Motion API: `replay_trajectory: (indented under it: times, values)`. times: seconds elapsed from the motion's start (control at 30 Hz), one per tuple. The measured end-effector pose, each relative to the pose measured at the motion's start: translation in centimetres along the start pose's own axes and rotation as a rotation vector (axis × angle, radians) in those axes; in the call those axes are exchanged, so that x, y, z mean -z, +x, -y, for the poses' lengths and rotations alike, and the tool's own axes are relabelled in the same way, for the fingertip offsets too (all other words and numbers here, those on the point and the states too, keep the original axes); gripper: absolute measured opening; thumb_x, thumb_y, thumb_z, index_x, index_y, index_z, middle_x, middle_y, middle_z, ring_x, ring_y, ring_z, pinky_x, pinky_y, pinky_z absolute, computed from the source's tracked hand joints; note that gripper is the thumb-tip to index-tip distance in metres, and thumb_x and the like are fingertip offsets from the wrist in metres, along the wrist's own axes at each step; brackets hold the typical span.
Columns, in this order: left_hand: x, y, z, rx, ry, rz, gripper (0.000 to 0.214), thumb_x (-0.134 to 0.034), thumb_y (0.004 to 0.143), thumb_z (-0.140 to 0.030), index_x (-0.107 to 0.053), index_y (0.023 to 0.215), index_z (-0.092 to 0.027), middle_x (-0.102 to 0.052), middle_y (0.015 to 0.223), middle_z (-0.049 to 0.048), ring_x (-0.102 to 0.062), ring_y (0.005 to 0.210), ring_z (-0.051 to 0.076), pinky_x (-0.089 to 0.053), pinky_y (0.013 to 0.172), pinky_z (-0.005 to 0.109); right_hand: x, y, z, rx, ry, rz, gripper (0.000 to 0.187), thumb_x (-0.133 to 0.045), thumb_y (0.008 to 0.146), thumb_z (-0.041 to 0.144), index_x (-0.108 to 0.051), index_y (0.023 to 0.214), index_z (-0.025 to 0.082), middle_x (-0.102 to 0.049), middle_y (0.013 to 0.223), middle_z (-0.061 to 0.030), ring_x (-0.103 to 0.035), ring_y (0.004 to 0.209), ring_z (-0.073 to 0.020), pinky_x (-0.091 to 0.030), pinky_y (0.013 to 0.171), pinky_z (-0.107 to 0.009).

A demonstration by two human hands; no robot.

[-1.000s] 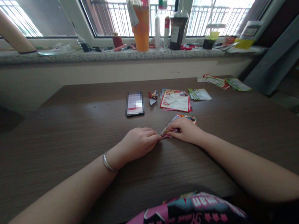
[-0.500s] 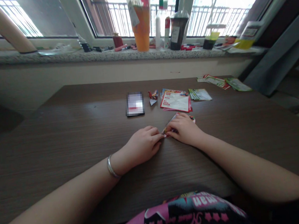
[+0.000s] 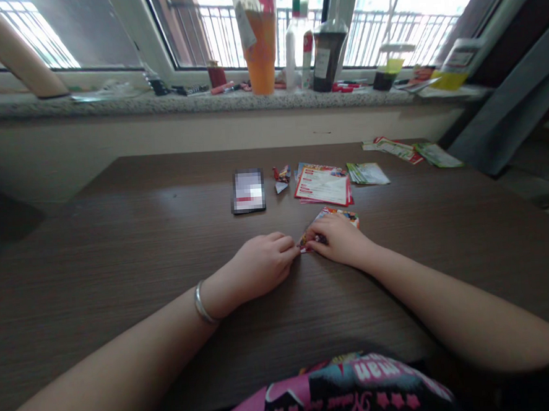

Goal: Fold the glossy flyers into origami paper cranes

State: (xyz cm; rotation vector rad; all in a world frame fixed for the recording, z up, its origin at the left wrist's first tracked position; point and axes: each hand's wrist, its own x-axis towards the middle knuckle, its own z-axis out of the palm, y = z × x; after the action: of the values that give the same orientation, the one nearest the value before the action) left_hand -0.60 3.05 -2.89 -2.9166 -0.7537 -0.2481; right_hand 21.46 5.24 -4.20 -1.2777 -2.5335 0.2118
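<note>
A colourful printed sheet of paper (image 3: 329, 212) lies on the table, folded or slanting along its left edge and mostly covered by a hand. My right hand (image 3: 339, 237) lies over it, fingers curled, with thumb and forefinger pressing the paper near its left corner. At that near left corner, the fingertips of my left hand (image 3: 267, 262) are drawn together on the paper's tip. Just beyond is a stack of red-bordered printed sheets (image 3: 322, 185). A small folded paper piece (image 3: 281, 178), red and white, sits left of the stack.
A phone-like device (image 3: 248, 191) with a blurred screen lies left of the folded piece. Green-printed cards (image 3: 368, 174) and further cards (image 3: 396, 149) lie to the right on the brown table (image 3: 118, 240). Cups, including an orange drink (image 3: 260, 51), and bottles line the windowsill (image 3: 194, 103).
My left hand has shifted very slightly left, its fingers more tucked in. A little more of the printed sheet shows beyond my right hand, which has barely moved.
</note>
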Motion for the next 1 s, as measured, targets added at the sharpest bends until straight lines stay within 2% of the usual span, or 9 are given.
replay_trajectory:
  times: [0.2, 0.4, 0.8, 1.0]
  values:
    - [0.1, 0.0, 0.4, -0.014, -0.036, 0.002, 0.021, -0.05, 0.088, -0.016, -0.066, 0.102, -0.015, -0.064, 0.095, 0.0087, -0.059, 0.089, 0.021, -0.052, 0.081, 0.034, -0.1, 0.0, 0.0, -0.002, 0.001, -0.005, 0.011, -0.063, 0.084, 0.031, -0.066, 0.08, 0.021, -0.069, 0.083, -0.0034, -0.059, 0.087, -0.0217, -0.034, 0.078, -0.033]
    - [0.0, 0.1, 0.3, -0.018, 0.007, 0.034, 0.018, -0.051, 0.087, -0.015, -0.065, 0.097, -0.015, -0.064, 0.094, 0.0087, -0.06, 0.086, 0.022, -0.052, 0.077, 0.035, -0.2, 0.1, 0.0, 0.005, 0.001, -0.013, 0.012, -0.063, 0.084, 0.032, -0.066, 0.081, 0.021, -0.07, 0.083, -0.0033, -0.06, 0.086, -0.0215, -0.034, 0.077, -0.032]
    - [0.5, 0.0, 0.9, -0.033, -0.016, 0.083, 0.021, -0.049, 0.089, -0.016, -0.065, 0.104, -0.017, -0.065, 0.098, 0.0069, -0.061, 0.092, 0.021, -0.052, 0.081, 0.033, -0.3, -0.1, -0.1, 0.007, 0.014, -0.018, 0.011, -0.064, 0.084, 0.03, -0.066, 0.079, 0.02, -0.069, 0.084, -0.0036, -0.059, 0.085, -0.0206, -0.035, 0.077, -0.031]
    - [0.7, -0.3, 1.3, -0.061, -0.022, 0.085, 0.019, -0.049, 0.09, -0.017, -0.066, 0.1, -0.017, -0.066, 0.093, 0.0062, -0.061, 0.09, 0.021, -0.052, 0.078, 0.033, -0.3, -0.2, -0.2, 0.018, 0.02, -0.028, 0.009, -0.064, 0.083, 0.029, -0.065, 0.079, 0.02, -0.068, 0.081, -0.0032, -0.058, 0.083, -0.0197, -0.035, 0.075, -0.03]
